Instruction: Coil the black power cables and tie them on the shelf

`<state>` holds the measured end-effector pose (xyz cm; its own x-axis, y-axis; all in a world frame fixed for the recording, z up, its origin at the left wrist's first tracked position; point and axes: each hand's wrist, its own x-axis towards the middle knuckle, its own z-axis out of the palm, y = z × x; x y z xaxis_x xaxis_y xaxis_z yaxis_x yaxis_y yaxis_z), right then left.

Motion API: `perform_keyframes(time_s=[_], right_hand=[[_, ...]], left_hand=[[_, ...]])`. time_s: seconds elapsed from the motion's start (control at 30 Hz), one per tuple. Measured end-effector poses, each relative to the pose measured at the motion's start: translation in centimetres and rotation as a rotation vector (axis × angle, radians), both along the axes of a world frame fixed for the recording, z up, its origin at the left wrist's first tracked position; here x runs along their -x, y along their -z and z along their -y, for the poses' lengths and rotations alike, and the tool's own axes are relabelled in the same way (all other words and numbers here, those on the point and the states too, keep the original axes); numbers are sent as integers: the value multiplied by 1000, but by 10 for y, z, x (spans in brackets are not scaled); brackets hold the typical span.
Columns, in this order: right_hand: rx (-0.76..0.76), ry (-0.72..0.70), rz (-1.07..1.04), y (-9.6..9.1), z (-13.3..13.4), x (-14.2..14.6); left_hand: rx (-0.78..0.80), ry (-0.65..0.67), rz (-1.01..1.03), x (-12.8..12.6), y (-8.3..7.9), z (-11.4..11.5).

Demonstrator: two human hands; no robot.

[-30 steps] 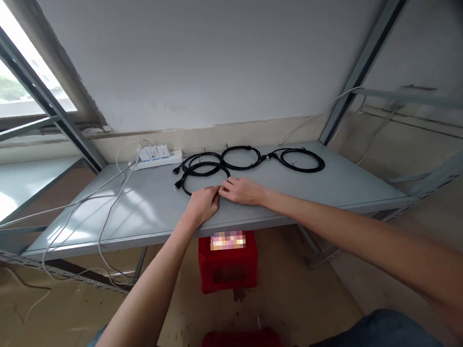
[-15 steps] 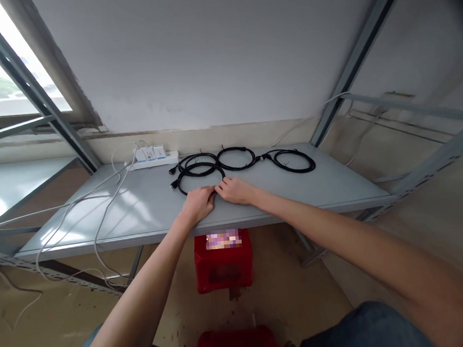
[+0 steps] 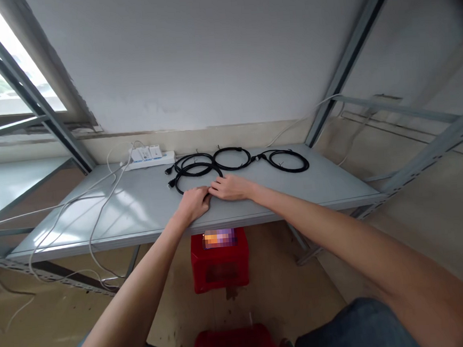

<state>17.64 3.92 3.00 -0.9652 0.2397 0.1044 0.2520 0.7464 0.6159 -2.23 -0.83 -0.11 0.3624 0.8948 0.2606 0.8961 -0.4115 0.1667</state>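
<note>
Near the front edge of the worktop, the left hand and right hand grasp the near arc of a black cable coil, fingertips close together. It overlaps a second coil behind; a third coil and fourth coil lie rightward, a white power strip back left.

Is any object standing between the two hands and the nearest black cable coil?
Nothing visible is: the left hand and right hand meet at the near edge of the nearest coil, hiding part of it.
</note>
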Motion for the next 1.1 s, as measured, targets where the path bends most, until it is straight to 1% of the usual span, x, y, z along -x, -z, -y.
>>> perform_keyframes(time_s=[0.2,0.33,0.43,0.53,0.67,0.77,0.87,0.93,1.0,1.03,1.1], right_hand=[[24,-16,-10,2,-1,1],[11,-15,38,0,-3,2],[34,5,36,-3,0,3],[88,65,13,-5,6,6],[201,210,-85,-1,18,9],[326,370,-303,10,29,10],[463,540,-609,22,38,14],[587,642,-831,26,42,20],[794,718,-1056,25,44,28],[936,754,-1172,23,44,32],[1270,851,-1415,14,43,40]], left_hand=[[19,-14,2,0,-1,0],[7,0,15,1,0,0],[4,14,24,1,1,0],[-3,22,30,1,1,0],[2,15,32,1,2,-1],[-2,29,38,2,2,-1],[-18,54,64,2,2,-2],[-20,66,83,3,3,-2],[-13,72,97,3,3,-3],[-8,72,103,3,3,-3],[0,69,112,3,3,-4]])
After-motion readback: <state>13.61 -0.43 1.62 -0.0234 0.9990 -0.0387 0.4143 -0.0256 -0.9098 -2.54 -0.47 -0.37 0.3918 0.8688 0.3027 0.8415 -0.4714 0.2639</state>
